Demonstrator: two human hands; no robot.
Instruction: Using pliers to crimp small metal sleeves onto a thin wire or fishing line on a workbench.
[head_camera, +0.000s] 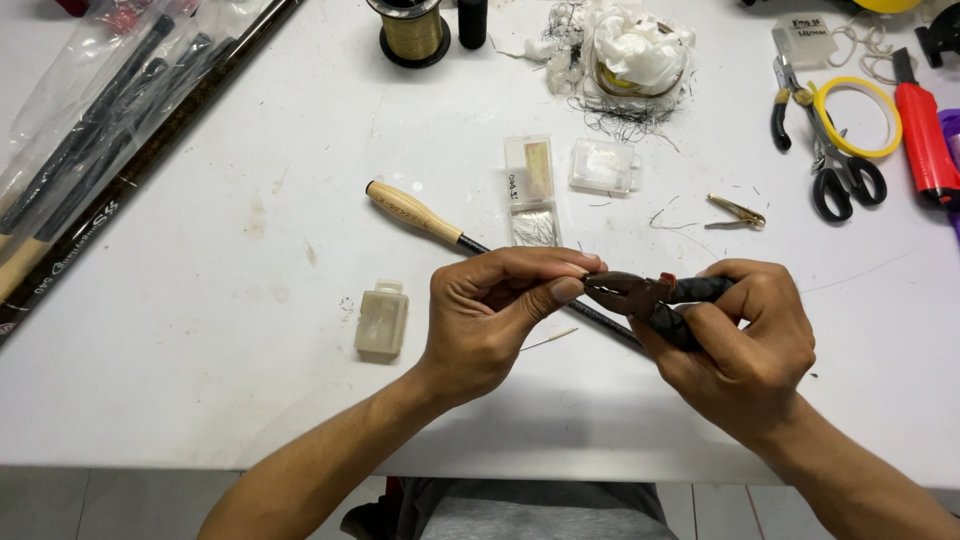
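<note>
My right hand (745, 345) grips the black handles of dark pliers (640, 296), whose jaws point left. My left hand (490, 315) pinches something tiny at the pliers' jaw tips between thumb and forefinger; the item itself is too small to make out. A thin pale wire (548, 339) pokes out below the left fingers. Under both hands a slim rod with a tan handle (412, 212) lies diagonally on the white table (200, 330).
Small clear plastic boxes (382, 320) (529, 168) (604, 165) lie on the table. Farther back are a spool of gold thread (410, 30), a wad of white tissue and thread (630, 55), scissors (838, 180), yellow tape ring (858, 115), and a red tool (925, 140). Bagged dark rods (90, 130) lie at left.
</note>
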